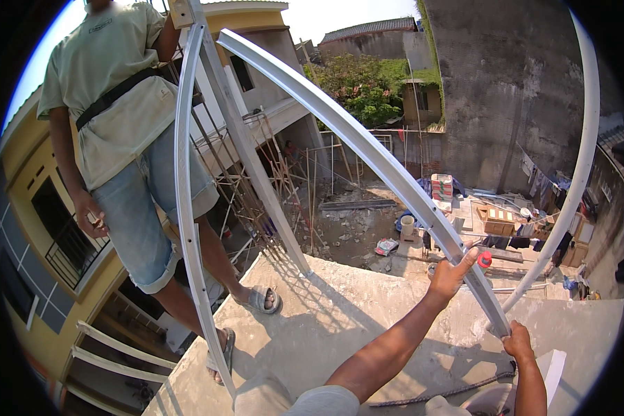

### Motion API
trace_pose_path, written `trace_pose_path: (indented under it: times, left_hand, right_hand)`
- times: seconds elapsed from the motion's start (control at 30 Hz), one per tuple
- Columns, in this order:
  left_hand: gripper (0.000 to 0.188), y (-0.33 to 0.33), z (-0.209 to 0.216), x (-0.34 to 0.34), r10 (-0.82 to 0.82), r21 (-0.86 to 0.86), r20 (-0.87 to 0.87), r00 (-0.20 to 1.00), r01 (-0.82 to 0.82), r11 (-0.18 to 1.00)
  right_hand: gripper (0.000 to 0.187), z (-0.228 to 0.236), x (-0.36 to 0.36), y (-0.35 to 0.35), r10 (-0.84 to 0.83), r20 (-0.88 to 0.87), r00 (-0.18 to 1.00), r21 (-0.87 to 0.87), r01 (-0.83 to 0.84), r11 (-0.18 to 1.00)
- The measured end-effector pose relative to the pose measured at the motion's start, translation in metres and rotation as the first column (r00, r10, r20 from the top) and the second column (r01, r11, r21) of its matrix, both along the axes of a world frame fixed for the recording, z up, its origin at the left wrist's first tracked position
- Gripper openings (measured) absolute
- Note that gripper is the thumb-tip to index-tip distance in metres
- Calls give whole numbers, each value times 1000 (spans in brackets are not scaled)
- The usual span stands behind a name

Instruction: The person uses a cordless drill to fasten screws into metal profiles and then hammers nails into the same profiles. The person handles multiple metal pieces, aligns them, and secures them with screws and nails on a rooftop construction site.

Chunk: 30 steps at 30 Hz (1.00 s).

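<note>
A person's left hand (453,277) clasps a long metal channel (395,177) over a sunlit concrete ledge (312,340), forearm stretched up and to the right, thumb raised. Below it, the right hand (518,341) clutches the channel's lower end, its forearm rising steeply. Both grips look closed on the metal, though fingers on the far side are hidden. Silver-gray and grooved lengthwise, with a few small dark holes just above the left hand, the channel slants from the grip to the upper left. Left of the grip stands a sandaled co-worker (125,125), behind a second metal strip (184,173); right of it, a pale pipe (591,125) rises.
</note>
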<state>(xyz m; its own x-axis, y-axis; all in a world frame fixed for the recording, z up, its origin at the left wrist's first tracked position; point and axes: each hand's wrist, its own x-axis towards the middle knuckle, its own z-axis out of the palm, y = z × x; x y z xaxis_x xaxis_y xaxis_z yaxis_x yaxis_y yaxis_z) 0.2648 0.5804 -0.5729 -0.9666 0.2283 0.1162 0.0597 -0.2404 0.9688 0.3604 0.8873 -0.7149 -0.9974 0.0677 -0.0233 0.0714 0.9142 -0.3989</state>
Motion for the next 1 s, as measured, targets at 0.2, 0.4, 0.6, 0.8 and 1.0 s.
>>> trace_pose_path:
  times: [0.2,0.4,0.6,0.8,1.0]
  left_hand:
    - [78,22,-42,29,-190,124,211,959,167,978]
    - [77,25,-82,49,-194,165,268,944,153,974]
    - [79,0,-163,56,-191,282,496,847,50,958]
    - [71,-40,-245,70,-42,371,712,701,-324,870]
    - [52,-122,-282,42,189,193,807,559,-553,811]
  right_hand:
    - [31,-26,0,64,-34,16,999,215,30,976]
    - [29,-38,-1,98,2,61,998,294,-20,956]
    - [29,-50,9,91,85,168,982,401,-147,904]
    - [25,-55,11,44,226,229,947,455,-309,835]
    - [31,-65,-14,-63,276,304,912,455,-393,799]
